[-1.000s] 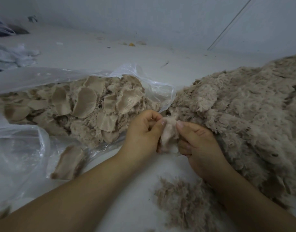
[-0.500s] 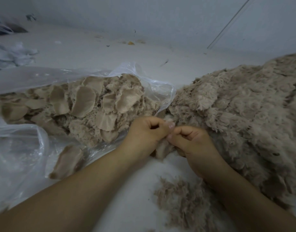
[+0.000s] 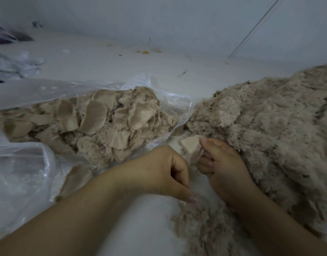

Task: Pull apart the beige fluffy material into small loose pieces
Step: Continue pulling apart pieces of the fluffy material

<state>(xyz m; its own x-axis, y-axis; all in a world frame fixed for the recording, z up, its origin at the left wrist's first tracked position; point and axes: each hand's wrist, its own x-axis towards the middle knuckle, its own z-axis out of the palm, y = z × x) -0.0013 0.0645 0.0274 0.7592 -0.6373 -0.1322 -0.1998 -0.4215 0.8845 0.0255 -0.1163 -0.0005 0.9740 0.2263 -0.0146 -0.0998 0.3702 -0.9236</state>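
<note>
A small beige fluffy piece (image 3: 191, 147) with a smooth fabric back is pinched in my right hand (image 3: 222, 168), at the near edge of the big beige fluffy heap (image 3: 266, 130) on the right. My left hand (image 3: 164, 172) sits just left of it and lower, fingers curled and pinched, its fingertips down by a small pile of loose fluff (image 3: 205, 226) on the white surface. Whether the left fingertips hold a tuft is too blurred to tell. A clear plastic bag (image 3: 29, 93) on the left holds several beige pieces (image 3: 96, 122).
One beige piece (image 3: 76, 180) lies on the plastic near my left forearm. White crumpled material (image 3: 13, 65) lies at the far left. A wall (image 3: 159, 21) closes off the back of the white surface (image 3: 107, 67), with small scraps along its foot.
Both hands were pinching the piece together. Now my left hand has pulled away toward me and down to the loose fluff, while my right hand keeps the piece.
</note>
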